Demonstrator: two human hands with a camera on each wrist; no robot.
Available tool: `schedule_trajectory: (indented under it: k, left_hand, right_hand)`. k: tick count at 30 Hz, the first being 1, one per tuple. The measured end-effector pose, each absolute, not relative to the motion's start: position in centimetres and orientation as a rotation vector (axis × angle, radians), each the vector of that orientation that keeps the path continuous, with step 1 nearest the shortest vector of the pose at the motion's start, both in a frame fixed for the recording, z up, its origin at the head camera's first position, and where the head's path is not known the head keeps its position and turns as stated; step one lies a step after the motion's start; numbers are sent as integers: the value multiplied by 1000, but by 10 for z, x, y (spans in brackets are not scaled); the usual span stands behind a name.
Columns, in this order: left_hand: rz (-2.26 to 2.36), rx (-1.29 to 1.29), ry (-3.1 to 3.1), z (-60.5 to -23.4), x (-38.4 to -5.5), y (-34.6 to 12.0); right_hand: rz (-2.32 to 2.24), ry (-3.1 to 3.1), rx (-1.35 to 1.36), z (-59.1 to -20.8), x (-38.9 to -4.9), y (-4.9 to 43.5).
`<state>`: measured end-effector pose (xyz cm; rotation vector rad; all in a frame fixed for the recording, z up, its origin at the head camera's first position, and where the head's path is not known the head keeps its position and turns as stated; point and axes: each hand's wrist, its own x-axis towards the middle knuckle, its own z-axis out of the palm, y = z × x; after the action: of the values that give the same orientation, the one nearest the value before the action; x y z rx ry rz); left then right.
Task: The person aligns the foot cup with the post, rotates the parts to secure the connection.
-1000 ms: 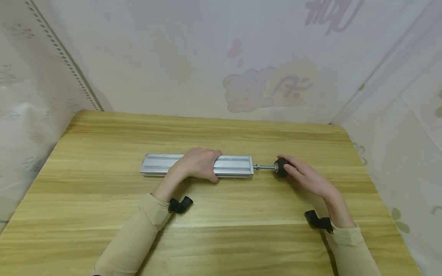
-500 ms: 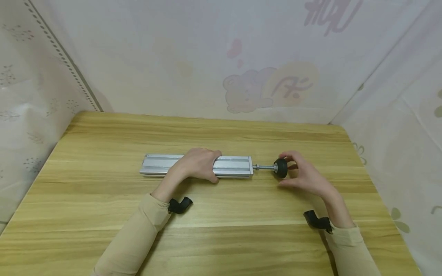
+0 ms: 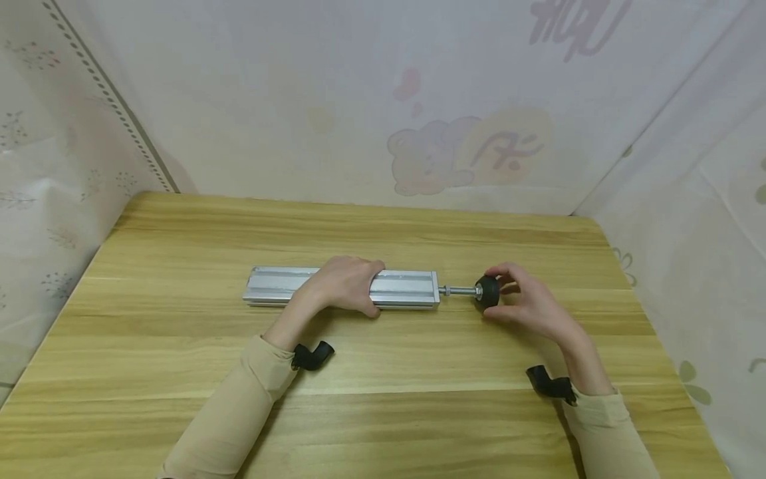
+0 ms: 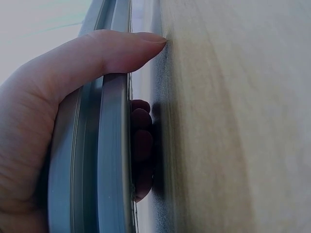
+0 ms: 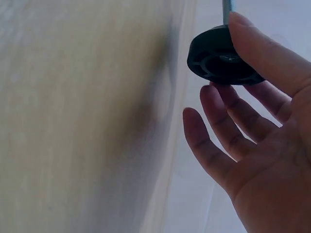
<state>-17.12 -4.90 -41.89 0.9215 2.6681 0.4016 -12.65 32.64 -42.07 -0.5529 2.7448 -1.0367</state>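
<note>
A silver aluminium profile [image 3: 407, 285] lies lengthwise on the wooden table. My left hand [image 3: 347, 285] grips it from above, the thumb [image 4: 121, 51] along the near side and the other fingers [image 4: 142, 145] round the far side. From the profile's right end plate sticks a threaded rod [image 3: 461, 291] with a nut, ending in a round black levelling foot [image 3: 487, 293]. My right hand [image 3: 529, 303] holds the foot's rim between thumb [image 5: 262, 56] and fingers. In the right wrist view, the foot's hollow ribbed underside faces the palm, and the thumb hides part of the foot.
The wooden table [image 3: 383, 399] has rounded back corners. Pale printed cloth [image 3: 287, 100] hangs behind it and on both sides. Each sleeve cuff bears a short black curved piece [image 3: 314, 356].
The right thumb and fingers first spread off the foot and shifted round its rim, then drew in against it again. The left hand and the profile have stayed put.
</note>
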Motion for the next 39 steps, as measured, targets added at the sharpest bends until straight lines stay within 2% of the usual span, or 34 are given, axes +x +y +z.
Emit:
schedule_trajectory:
  k: [8,25,31,39]
  left_hand:
    - [408,913,2667,-419,-172,-49]
    - [398,914,2669,-418,-172,-49]
    - [412,912,2671,-418,-172,-49]
    - [404,912,2675,-419,-172,-49]
  right_hand:
    - [-981,2686,-624,-418,-127,332]
    - [-946,2631,-506,-419,-128,331]
    - [-1064,2652,-555,-416,-127,329]
    - [-991,2744,-543,-420,-127,325]
